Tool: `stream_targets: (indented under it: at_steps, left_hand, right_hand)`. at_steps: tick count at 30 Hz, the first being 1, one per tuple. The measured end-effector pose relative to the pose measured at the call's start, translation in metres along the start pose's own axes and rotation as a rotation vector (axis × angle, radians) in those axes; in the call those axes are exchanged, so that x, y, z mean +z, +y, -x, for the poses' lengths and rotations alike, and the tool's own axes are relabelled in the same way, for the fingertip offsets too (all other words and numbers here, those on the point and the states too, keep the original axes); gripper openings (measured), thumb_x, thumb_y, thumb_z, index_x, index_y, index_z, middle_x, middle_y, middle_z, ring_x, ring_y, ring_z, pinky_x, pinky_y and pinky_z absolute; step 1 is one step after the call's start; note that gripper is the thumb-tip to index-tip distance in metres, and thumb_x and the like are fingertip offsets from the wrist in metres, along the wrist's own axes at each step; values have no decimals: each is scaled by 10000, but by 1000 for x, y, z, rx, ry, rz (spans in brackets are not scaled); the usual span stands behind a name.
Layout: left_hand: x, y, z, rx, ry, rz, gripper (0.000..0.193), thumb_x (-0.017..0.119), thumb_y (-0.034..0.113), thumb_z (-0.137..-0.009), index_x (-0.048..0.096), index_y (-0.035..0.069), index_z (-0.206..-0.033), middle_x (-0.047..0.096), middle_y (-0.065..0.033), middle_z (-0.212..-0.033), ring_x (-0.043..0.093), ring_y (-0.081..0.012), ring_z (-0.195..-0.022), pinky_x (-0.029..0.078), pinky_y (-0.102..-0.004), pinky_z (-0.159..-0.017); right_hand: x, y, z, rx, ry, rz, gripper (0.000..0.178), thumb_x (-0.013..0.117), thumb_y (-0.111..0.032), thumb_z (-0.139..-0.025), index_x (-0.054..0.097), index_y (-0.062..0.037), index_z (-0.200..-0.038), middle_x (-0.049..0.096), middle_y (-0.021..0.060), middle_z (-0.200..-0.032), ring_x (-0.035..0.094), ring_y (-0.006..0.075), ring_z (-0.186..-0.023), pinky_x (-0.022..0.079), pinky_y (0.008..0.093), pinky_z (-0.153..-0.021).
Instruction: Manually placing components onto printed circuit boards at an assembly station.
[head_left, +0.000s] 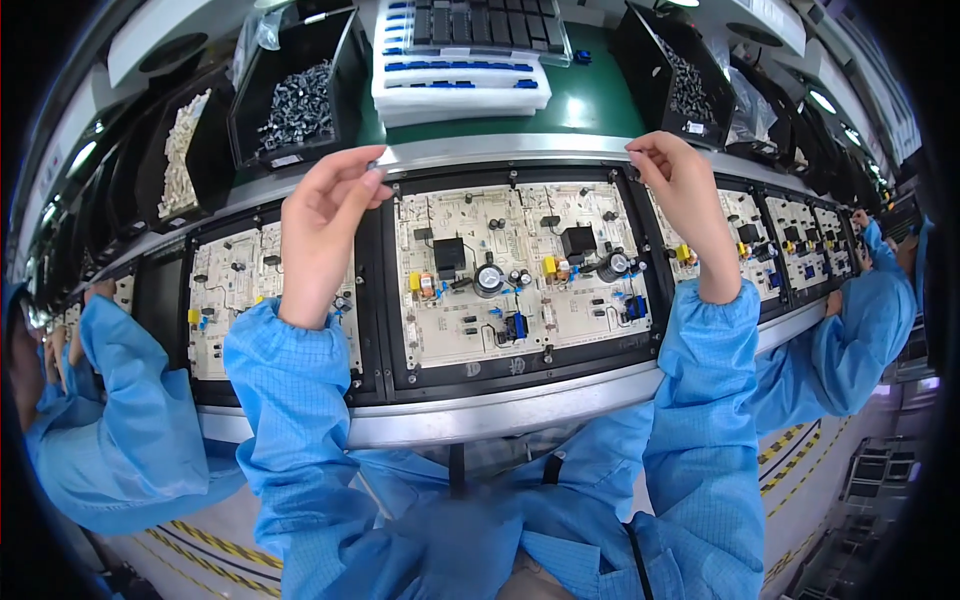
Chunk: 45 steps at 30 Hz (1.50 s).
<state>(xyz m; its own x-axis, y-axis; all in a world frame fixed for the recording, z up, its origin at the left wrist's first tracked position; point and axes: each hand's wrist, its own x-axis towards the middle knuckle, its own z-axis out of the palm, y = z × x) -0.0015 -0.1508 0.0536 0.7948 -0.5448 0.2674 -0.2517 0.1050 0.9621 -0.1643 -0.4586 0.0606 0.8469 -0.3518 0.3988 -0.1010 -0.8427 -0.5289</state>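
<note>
My left hand [330,215] is raised over the far left corner of a black carrier frame [500,374]. Its thumb and fingers pinch a small dark grey component [374,166] too tiny to name. Over the far right corner of the same frame, my right hand [685,185] has thumb and fingertips pressed together; what they hold, if anything, is hidden. Between my hands, two pale circuit boards [470,335] lie side by side in the frame. They carry black blocks, round capacitors [489,279], yellow parts and blue parts [515,326].
Black bins of small metallic parts [300,105] and white parts [183,150] stand beyond the line. White foam trays [455,95] with blue parts rest on a green surface [590,100]. More board-filled carriers continue both ways along the metal rail [510,412]. Blue-sleeved co-workers [130,420] flank me.
</note>
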Motion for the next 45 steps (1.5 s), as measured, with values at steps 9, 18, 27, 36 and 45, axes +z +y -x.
stream_targets:
  at_steps: [9,18,27,36,45]
  left_hand:
    - [-16,-16,6,-58,5,-48,265,503,86,-935,553,-14,-1175,629,-67,-932,589,-106,-815,461,-223,-755]
    - [6,-37,17,-105,-201,-310,160,450,27,-936,502,-21,-1080,573,-109,-927,663,-201,-916,497,-238,-687]
    - [1,-24,15,-108,-192,-255,146,468,37,-933,521,-16,-1059,590,-87,-907,666,-172,-876,481,-226,-644]
    - [-17,-14,16,-303,-493,-299,174,465,45,-930,508,-18,-1086,563,-82,-962,668,-173,-851,478,-231,-634]
    - [-32,-15,13,-399,-440,-355,177,494,52,-919,527,-11,-1082,566,-71,-966,665,-175,-863,487,-231,-658]
  right_hand:
    - [9,13,21,110,159,-44,95,611,-19,-832,542,-8,-897,543,12,-693,470,61,-598,396,202,-551]
    - [18,11,24,93,135,-78,86,606,-11,-834,538,-11,-887,536,16,-700,447,61,-600,369,207,-522]
    - [22,4,28,31,125,-95,80,604,-18,-836,550,-9,-894,539,20,-698,453,70,-608,378,211,-532]
    - [30,-1,31,14,56,-92,75,602,-16,-837,552,-12,-892,527,19,-687,452,71,-607,378,210,-536]
    - [32,2,34,18,13,-76,66,598,-26,-845,555,-7,-890,527,18,-680,449,74,-597,374,212,-537]
